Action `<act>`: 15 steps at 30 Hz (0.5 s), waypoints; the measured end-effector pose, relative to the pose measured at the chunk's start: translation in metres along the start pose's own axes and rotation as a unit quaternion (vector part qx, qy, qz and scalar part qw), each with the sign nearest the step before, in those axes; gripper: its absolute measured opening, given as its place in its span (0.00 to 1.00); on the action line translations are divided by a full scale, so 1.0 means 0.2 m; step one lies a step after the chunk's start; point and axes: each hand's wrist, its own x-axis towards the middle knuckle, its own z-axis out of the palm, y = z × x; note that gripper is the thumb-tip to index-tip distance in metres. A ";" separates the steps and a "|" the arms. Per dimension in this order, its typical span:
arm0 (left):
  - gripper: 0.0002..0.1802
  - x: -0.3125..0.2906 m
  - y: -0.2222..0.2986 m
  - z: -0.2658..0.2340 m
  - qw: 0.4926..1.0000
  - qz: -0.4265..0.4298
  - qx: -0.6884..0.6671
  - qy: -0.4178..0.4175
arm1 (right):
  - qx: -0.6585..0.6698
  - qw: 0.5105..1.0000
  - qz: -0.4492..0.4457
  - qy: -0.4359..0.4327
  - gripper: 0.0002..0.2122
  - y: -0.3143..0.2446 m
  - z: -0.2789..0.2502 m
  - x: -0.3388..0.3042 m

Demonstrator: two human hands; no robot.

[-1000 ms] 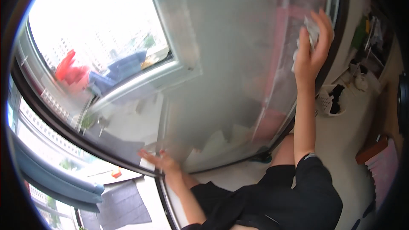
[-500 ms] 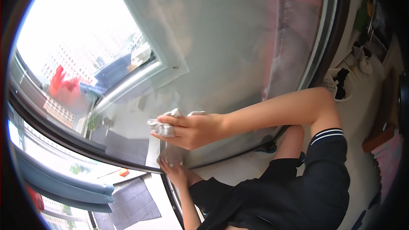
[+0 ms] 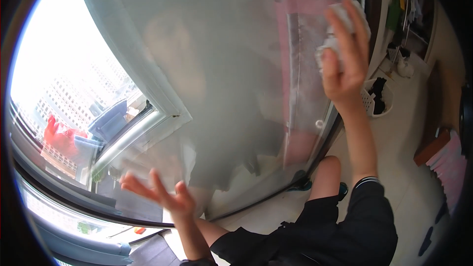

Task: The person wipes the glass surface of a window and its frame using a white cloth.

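Note:
A large glass door panel (image 3: 231, 44) stands in front of me, full of hazy reflections. At its right side my right hand (image 3: 347, 69) is raised, with its fingers closed over a crumpled whitish cloth (image 3: 331, 45) that lies at the glass near the frame. The cloth shows between and beside the fingers. Low on the left, my left hand (image 3: 170, 199) is open, its fingers spread in front of the glass near its lower edge. Whether those fingertips touch the pane I cannot tell. The left hand holds nothing.
The door's dark frame (image 3: 140, 221) curves along the lower left. On the right, a white basket (image 3: 387, 101) with dark items stands on the pale floor (image 3: 374, 135). A brown wooden piece (image 3: 433, 148) and pink fabric (image 3: 451, 167) are at the far right. Blue fabric (image 3: 93, 244) is at lower left.
My right hand has swept the cloth from the middle of the glass up to its right side. My left hand has left the door's edge, moved left and spread its fingers. The view has shifted.

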 end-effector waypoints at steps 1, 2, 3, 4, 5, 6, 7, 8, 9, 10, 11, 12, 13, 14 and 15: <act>0.31 0.04 0.07 0.03 0.999 -0.010 0.033 -0.036 | 0.047 0.997 0.026 0.053 0.18 0.01 0.02 0.00; 0.31 0.03 0.09 0.05 0.999 -0.017 0.029 -0.032 | 0.026 0.996 0.046 0.079 0.20 -0.02 0.04 -0.01; 0.32 0.01 0.08 0.07 0.998 -0.024 0.060 -0.022 | 0.025 0.996 0.043 0.081 0.20 -0.07 0.07 -0.02; 0.34 0.00 0.07 0.08 0.996 -0.026 0.089 -0.011 | 0.003 0.994 0.082 0.074 0.21 -0.12 0.09 -0.02; 0.34 0.00 0.07 0.08 0.996 -0.022 0.085 -0.006 | -0.020 0.990 0.121 0.067 0.23 -0.18 0.11 -0.03; 0.34 -0.01 0.07 0.07 0.995 -0.032 0.096 -0.007 | -0.037 0.991 0.111 0.068 0.23 -0.24 0.14 -0.05; 0.34 -0.01 0.07 0.07 0.994 -0.043 0.105 -0.008 | -0.040 0.994 0.088 0.046 0.23 -0.32 0.17 -0.07; 0.35 -0.01 0.07 0.07 0.994 -0.035 0.103 0.005 | -0.030 0.996 0.079 -0.009 0.21 -0.43 0.17 -0.12; 0.35 -0.01 0.07 0.07 0.995 -0.034 0.097 0.006 | -0.019 0.995 0.071 -0.063 0.20 -0.53 0.18 -0.16; 0.35 0.00 0.08 0.07 0.995 -0.039 0.089 0.006 | -0.006 0.996 0.036 -0.084 0.18 -0.61 0.19 -0.25; 0.35 -0.01 0.09 0.07 0.996 -0.041 0.081 0.004 | -0.026 0.994 -0.036 -0.103 0.16 -0.66 0.19 -0.33; 0.35 0.00 0.09 0.07 0.996 -0.030 0.088 0.007 | -0.035 0.991 -0.067 -0.113 0.15 -0.69 0.19 -0.42; 0.35 -0.01 0.09 0.07 0.996 -0.025 0.085 0.003 | -0.044 0.987 -0.099 -0.123 0.14 -0.73 0.20 -0.52; 0.35 -0.01 0.08 0.06 0.995 -0.030 0.090 -0.002 | 0.004 0.986 -0.104 -0.127 0.12 -0.76 0.20 -0.63; 0.35 -0.02 0.09 0.06 0.995 -0.037 0.093 -0.007 | 0.051 0.984 -0.112 -0.132 0.10 -0.80 0.20 -0.75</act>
